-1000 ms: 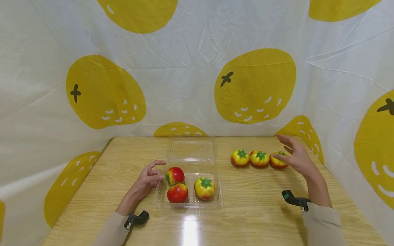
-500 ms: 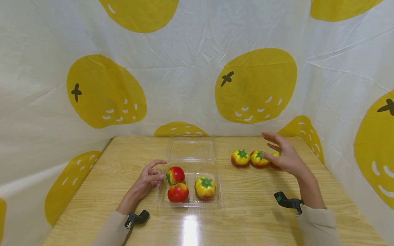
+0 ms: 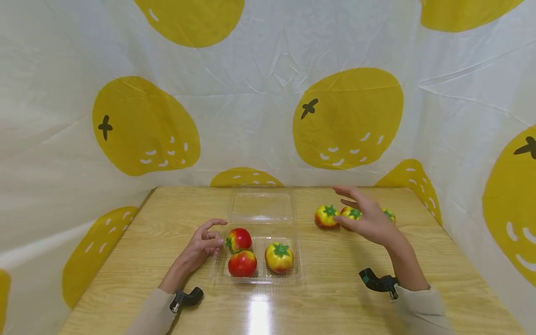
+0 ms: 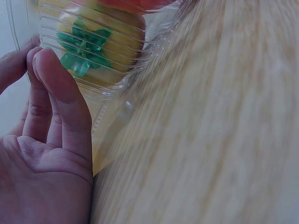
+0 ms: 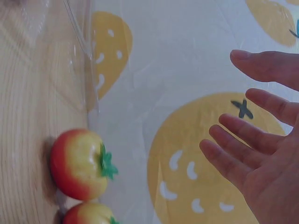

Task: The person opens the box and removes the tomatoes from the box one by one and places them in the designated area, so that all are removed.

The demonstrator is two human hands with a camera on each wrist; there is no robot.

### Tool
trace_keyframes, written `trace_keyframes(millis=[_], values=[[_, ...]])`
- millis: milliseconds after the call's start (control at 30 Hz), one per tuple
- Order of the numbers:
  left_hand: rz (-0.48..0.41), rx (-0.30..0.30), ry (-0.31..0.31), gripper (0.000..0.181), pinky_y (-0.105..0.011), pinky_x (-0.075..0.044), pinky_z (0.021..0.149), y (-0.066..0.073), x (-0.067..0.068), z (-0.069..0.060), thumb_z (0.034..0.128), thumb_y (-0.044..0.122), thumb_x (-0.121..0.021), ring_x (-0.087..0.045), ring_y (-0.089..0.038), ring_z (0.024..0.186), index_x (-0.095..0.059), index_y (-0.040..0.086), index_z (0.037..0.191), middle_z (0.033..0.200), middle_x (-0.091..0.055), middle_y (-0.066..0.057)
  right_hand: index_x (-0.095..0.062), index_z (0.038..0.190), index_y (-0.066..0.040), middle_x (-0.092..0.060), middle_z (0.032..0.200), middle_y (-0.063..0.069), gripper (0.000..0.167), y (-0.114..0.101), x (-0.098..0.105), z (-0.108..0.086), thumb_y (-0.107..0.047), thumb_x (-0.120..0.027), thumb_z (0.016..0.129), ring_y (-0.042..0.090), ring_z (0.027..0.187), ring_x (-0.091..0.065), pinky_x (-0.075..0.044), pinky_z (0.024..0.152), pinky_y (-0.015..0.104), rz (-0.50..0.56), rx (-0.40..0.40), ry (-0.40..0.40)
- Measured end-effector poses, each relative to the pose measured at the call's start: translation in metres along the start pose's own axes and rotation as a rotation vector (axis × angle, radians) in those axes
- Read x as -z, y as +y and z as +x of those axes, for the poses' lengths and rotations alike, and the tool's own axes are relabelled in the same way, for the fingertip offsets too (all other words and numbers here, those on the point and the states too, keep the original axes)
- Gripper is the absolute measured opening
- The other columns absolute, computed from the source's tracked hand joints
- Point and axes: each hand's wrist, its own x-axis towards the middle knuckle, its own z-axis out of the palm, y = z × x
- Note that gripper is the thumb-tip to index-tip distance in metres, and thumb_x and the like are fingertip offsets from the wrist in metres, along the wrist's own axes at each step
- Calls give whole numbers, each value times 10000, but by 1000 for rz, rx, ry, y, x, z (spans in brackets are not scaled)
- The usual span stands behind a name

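A clear plastic container (image 3: 258,280) lies with its lid folded back on the wooden table. Two red tomatoes (image 3: 242,264) sit in its left part and a yellow-red tomato (image 3: 278,257) in its right part. My left hand (image 3: 195,247) is at the container's left side; in the left wrist view, its curled fingers (image 4: 56,79) and thumb pinch the clear rim. Over a row of three yellow-red tomatoes (image 3: 326,217), my right hand (image 3: 370,221) hovers with fingers spread, holding nothing. It partly hides the middle and right ones. The right wrist view shows this hand (image 5: 266,135) empty too.
Behind the table hangs a white curtain (image 3: 251,116) printed with large yellow fruit, and it also runs along both sides. The raised clear lid (image 3: 261,205) reaches toward the table's back edge. Each wrist carries a black camera mount.
My right hand has moved left over the row, from the rightmost tomato toward the leftmost one. My left hand, the container and the tomatoes have stayed in place.
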Motion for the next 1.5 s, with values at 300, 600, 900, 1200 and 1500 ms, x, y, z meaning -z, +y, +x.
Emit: trace_keyframes(millis=[300, 600, 900, 1200, 1500], values=[[-9, -14, -17, 463, -199, -560, 545, -1, 1, 0, 985, -28, -546, -605, -69, 592, -428, 56, 1425, 750, -654, 46, -473, 1493, -65, -529, 1497, 188, 689, -10, -22, 8, -52, -797, 885, 396, 1380, -520, -519, 1074, 477, -10, -24, -72], [-14, -15, -27, 459, -197, -561, 545, 0, 1, 1, 984, -25, -551, -613, -61, 592, -443, 76, 1418, 753, -665, 56, -482, 1499, -103, -524, 1518, 130, 663, -20, -44, 12, -101, -786, 909, 384, 1378, -536, -518, 1069, 499, 44, -18, -147], [-18, -13, -23, 460, -199, -563, 541, 0, 1, 1, 983, -19, -561, -615, -66, 587, -437, 65, 1418, 747, -659, 58, -490, 1477, -64, -518, 1518, 137, 650, -23, -65, 16, -43, -779, 895, 378, 1393, -519, -511, 1091, 486, 116, 33, -216], [-21, -6, -10, 460, -213, -564, 521, 0, 0, 0, 982, -44, -541, -615, -65, 571, -425, 65, 1413, 730, -655, 52, -482, 1484, -61, -516, 1517, 138, 664, -25, -85, 16, -35, -773, 887, 382, 1402, -506, -510, 1098, 494, 144, 32, -300], [-10, -8, -17, 461, -211, -569, 529, -1, 1, 1, 986, -26, -549, -615, -64, 575, -424, 66, 1420, 740, -657, 56, -466, 1498, -90, -513, 1512, 151, 683, -23, -98, 17, -80, -780, 891, 393, 1388, -514, -517, 1089, 510, 128, 55, -379]])
